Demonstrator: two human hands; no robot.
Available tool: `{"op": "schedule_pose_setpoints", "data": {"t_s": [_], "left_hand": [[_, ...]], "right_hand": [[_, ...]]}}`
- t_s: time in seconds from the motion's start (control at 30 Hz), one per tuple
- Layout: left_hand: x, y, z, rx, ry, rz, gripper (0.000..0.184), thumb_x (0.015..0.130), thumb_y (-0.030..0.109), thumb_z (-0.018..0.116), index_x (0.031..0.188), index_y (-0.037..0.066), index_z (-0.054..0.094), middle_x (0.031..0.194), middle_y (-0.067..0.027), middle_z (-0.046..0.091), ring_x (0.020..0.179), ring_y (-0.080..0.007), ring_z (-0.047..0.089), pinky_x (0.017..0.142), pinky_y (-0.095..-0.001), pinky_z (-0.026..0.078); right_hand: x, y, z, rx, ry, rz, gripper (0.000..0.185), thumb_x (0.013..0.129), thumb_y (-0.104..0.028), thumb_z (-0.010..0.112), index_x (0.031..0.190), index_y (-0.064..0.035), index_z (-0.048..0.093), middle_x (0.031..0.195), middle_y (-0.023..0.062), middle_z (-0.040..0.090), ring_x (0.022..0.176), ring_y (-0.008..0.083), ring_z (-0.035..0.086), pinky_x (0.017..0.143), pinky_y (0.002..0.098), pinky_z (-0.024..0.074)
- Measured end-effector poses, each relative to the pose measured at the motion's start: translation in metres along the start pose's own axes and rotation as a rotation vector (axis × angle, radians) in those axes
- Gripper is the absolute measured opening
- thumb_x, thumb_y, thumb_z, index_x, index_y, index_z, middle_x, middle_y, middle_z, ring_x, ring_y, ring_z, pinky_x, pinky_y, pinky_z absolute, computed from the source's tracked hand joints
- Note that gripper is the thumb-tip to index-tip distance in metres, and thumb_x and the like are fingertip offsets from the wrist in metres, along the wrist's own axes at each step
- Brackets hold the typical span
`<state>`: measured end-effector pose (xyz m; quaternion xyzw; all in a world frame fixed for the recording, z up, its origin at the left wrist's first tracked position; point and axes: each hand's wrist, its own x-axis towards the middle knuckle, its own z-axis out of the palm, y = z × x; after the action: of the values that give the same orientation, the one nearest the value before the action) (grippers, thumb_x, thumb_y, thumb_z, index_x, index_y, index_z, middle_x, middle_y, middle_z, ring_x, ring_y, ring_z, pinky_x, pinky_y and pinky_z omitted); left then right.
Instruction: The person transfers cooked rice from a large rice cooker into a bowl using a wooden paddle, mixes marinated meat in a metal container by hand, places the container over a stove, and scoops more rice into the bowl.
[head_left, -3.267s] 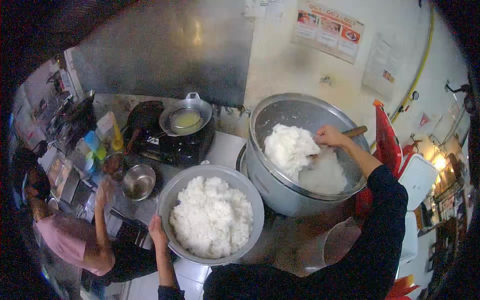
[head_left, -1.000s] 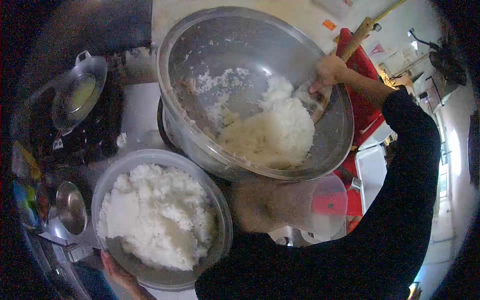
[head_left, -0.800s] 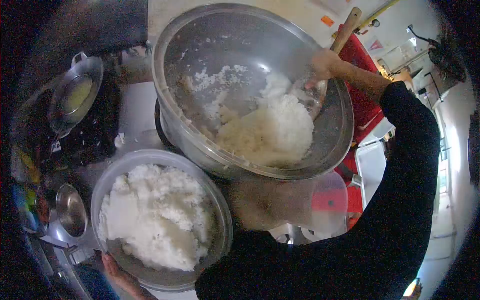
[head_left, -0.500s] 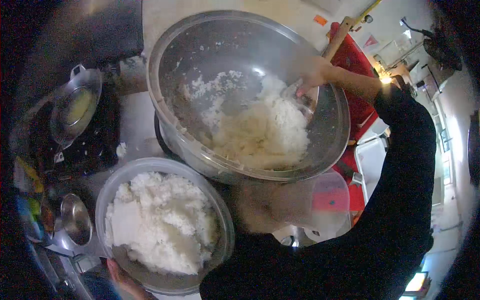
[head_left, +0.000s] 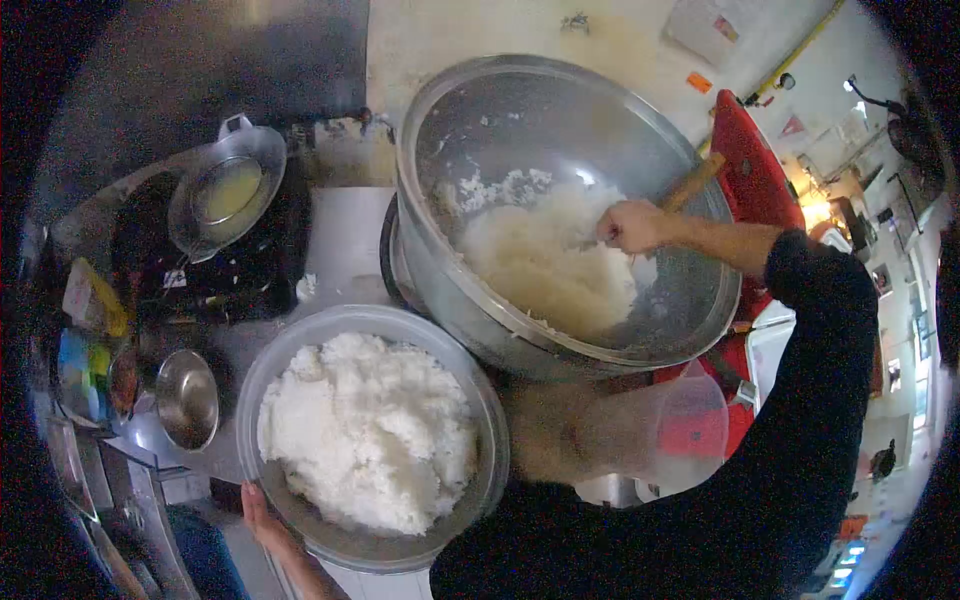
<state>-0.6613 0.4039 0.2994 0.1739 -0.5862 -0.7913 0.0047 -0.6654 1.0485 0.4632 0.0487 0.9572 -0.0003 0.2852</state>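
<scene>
In the large metal pot point(head_left: 470, 300) lies a mound of rice point(head_left: 550, 260), with grains stuck to the inner wall. My right hand point(head_left: 635, 228) is closed round a tool with a wooden handle point(head_left: 695, 183), inside the pot over the rice; the tool's lower end is hidden by the hand and rice. Left of the pot and nearer to me is a grey basin point(head_left: 262, 330) heaped with white rice point(head_left: 370, 430). My left hand point(head_left: 262, 515) grips the basin's rim at its lower left, fingers on the outside.
At the left, a pan with yellowish liquid point(head_left: 230, 192) sits on a black stove point(head_left: 210, 280). A metal bowl point(head_left: 187, 400) stands left of the basin, near bottles point(head_left: 90, 370). A clear plastic container point(head_left: 690, 420) is below the pot. Something red point(head_left: 750, 160) stands at the right.
The right hand has moved down and inward over the rice, and the wooden handle has sunk lower with it. The view has shifted, so pot and basin appear further right. The left hand stays at the basin.
</scene>
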Motion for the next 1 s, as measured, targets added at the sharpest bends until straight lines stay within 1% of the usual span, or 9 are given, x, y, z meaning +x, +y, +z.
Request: {"op": "schedule_pose_setpoints", "data": {"t_s": [0.03,0.13,0.23,0.43,0.53,0.6,0.83,0.93,1.0], "left_hand": [[0.001,-0.002,-0.002,0.023,0.051,0.011,0.033,0.085,0.02,0.051,0.109,-0.002,0.048,0.102,-0.0121,0.054,0.087,-0.0207,0.053,0.076,-0.0314,0.044],[-0.001,0.006,0.003,-0.016,-0.1,-0.031,0.034,0.085,0.017,0.052,0.11,-0.004,0.047,0.1,-0.0122,0.055,0.087,-0.0203,0.053,0.076,-0.0307,0.044],[-0.005,0.01,0.017,-0.051,-0.008,-0.026,0.035,0.084,0.018,0.053,0.111,-0.004,0.048,0.1,-0.0123,0.055,0.088,-0.0193,0.052,0.077,-0.0297,0.043],[0.018,-0.018,-0.016,0.081,-0.113,0.057,0.036,0.084,0.021,0.052,0.11,-0.005,0.048,0.101,-0.0116,0.054,0.09,-0.0191,0.051,0.08,-0.0295,0.04],[0.004,-0.009,0.002,0.138,-0.016,0.117,0.04,0.084,0.023,0.053,0.112,-0.005,0.047,0.105,-0.0118,0.053,0.093,-0.0198,0.05,0.082,-0.0303,0.039],[0.0,-0.001,0.002,0.177,0.003,0.031,0.042,0.084,0.024,0.052,0.114,-0.005,0.045,0.106,-0.012,0.052,0.093,-0.0191,0.051,0.081,-0.0299,0.04],[0.002,-0.002,0.004,0.024,-0.073,0.071,0.034,0.083,0.02,0.055,0.106,-0.004,0.05,0.097,-0.0082,0.056,0.088,-0.0154,0.052,0.078,-0.0261,0.041],[0.007,-0.006,0.001,0.091,-0.047,0.138,0.029,0.083,0.019,0.054,0.101,-0.003,0.052,0.092,-0.0059,0.056,0.083,-0.0138,0.052,0.076,-0.025,0.041],[0.002,-0.004,0.012,0.061,0.005,0.176,0.026,0.084,0.019,0.053,0.099,-0.002,0.052,0.089,-0.0046,0.056,0.079,-0.0125,0.051,0.074,-0.0241,0.04]], "right_hand": [[0.0,0.005,0.007,0.001,-0.036,0.053,0.01,0.06,-0.012,0.053,0.065,-0.0039,0.056,0.059,0.0105,0.056,0.057,0.027,0.056,0.052,0.0382,0.0419],[-0.008,0.012,0.022,0.112,0.143,-0.088,0.019,0.068,-0.024,0.053,0.063,-0.0066,0.058,0.056,0.0066,0.059,0.043,0.0162,0.056,0.046,0.0332,0.0452],[-0.023,-0.007,0.013,0.087,0.237,-0.063,0.018,0.067,-0.024,0.053,0.063,-0.0066,0.057,0.056,0.0074,0.058,0.045,0.0177,0.057,0.047,0.0346,0.0454],[-0.037,-0.029,-0.003,0.028,0.315,-0.023,0.015,0.068,-0.019,0.051,0.06,-0.0064,0.052,0.054,0.0063,0.055,0.047,0.0226,0.055,0.048,0.0361,0.0418],[-0.027,-0.016,-0.003,0.11,0.258,-0.004,0.018,0.071,-0.019,0.052,0.059,-0.0065,0.053,0.05,0.0048,0.054,0.045,0.0179,0.055,0.045,0.0334,0.0419],[-0.019,-0.006,-0.002,0.216,0.269,-0.064,0.017,0.072,-0.018,0.053,0.06,-0.0058,0.054,0.049,0.0035,0.053,0.044,0.0153,0.054,0.043,0.0319,0.0414],[-0.03,-0.011,-0.029,0.38,0.299,-0.034,0.013,0.071,-0.014,0.055,0.063,-0.0042,0.055,0.054,-0.0002,0.052,0.041,0.0109,0.05,0.039,0.0273,0.0386],[-0.008,0.01,-0.022,0.373,0.334,-0.097,0.013,0.071,-0.014,0.055,0.064,-0.0031,0.054,0.054,0.0004,0.052,0.043,0.011,0.049,0.043,0.0278,0.0403],[-0.028,-0.011,-0.04,0.49,0.249,-0.061,0.013,0.07,-0.014,0.057,0.066,-0.0023,0.055,0.055,0.0018,0.052,0.048,0.011,0.049,0.048,0.0291,0.0411]]}}
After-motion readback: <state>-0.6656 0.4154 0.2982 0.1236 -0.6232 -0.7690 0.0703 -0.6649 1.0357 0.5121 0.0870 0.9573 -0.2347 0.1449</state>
